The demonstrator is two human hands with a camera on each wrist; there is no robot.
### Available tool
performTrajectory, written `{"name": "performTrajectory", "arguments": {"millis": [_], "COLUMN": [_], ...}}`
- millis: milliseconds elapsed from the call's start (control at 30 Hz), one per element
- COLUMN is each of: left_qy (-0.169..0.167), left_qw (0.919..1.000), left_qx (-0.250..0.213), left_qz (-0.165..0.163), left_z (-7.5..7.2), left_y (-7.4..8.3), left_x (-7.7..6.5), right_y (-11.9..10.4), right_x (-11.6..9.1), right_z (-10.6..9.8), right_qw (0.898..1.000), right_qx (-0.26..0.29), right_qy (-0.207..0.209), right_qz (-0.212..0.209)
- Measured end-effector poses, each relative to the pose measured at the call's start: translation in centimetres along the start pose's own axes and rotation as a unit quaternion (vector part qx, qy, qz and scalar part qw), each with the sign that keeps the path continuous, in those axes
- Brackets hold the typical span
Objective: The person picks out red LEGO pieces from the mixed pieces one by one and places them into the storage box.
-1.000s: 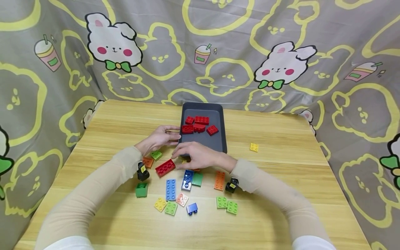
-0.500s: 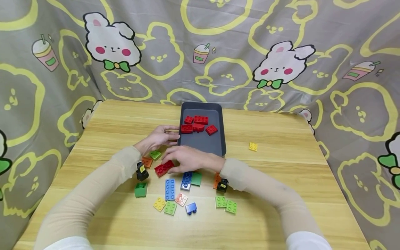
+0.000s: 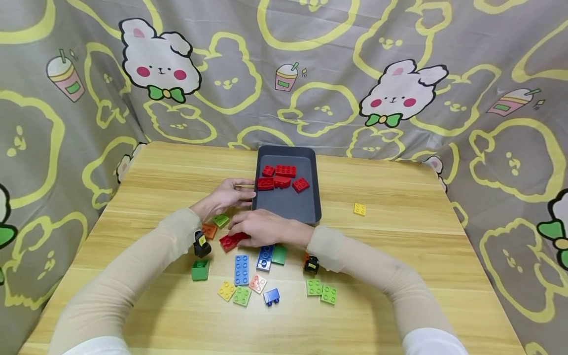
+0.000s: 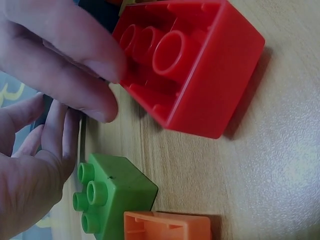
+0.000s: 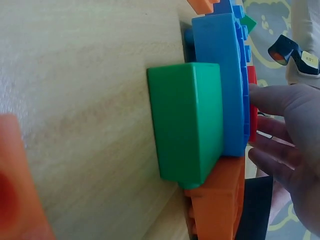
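My right hand (image 3: 262, 228) reaches over a long red toy brick (image 3: 230, 241), thumb on its near side and fingers on the far side, pinching it. The brick lies hollow side up on the table; the left wrist view shows the tubes inside the red brick (image 4: 200, 75). At the left edge of a dark grey tray (image 3: 288, 204), my left hand (image 3: 228, 195) rests its fingers, fairly straight, against the wall. In the left wrist view, the left hand (image 4: 32, 172) shows beside the tray. Several red bricks (image 3: 285, 170) lie inside the tray.
Near the hands lie a dark blue brick (image 3: 265, 258), a green brick (image 3: 278, 254), a light blue brick (image 3: 241, 269) and a light green brick (image 3: 220, 220). More small bricks lie toward the front. A yellow brick (image 3: 360, 209) sits apart at right. Patterned cloth hangs behind the table.
The right hand has moved left from beside the red brick and closed its fingers around it. The left hand has stayed at the tray's edge.
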State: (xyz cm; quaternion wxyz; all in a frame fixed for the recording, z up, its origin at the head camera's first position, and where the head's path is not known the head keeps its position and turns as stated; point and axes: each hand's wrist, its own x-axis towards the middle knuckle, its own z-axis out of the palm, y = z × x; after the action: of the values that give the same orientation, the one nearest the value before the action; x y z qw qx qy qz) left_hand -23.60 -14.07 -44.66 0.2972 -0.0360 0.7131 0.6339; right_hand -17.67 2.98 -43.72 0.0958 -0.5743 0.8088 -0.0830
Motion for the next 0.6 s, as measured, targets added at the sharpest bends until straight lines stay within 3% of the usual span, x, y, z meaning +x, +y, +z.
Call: {"name": "performTrajectory", "arguments": {"millis": [233, 600], "left_qy": [-0.003, -0.002], "left_qw": [1.0000, 0.9999], "left_qx": [-0.005, -0.005], "left_qz": [0.007, 0.009], "left_z": [-0.06, -0.01], "left_y": [-0.26, -0.27], "left_x": [0.38, 0.41], "right_y": [-0.14, 0.02], "right_x": [0.12, -0.23], "right_z": [0.04, 0.03], "right_qw": [1.000, 0.999], "right_qx": [-0.016, 0.017], "right_qy": [-0.007, -0.003], "right_qz": [-0.011, -0.027]}}
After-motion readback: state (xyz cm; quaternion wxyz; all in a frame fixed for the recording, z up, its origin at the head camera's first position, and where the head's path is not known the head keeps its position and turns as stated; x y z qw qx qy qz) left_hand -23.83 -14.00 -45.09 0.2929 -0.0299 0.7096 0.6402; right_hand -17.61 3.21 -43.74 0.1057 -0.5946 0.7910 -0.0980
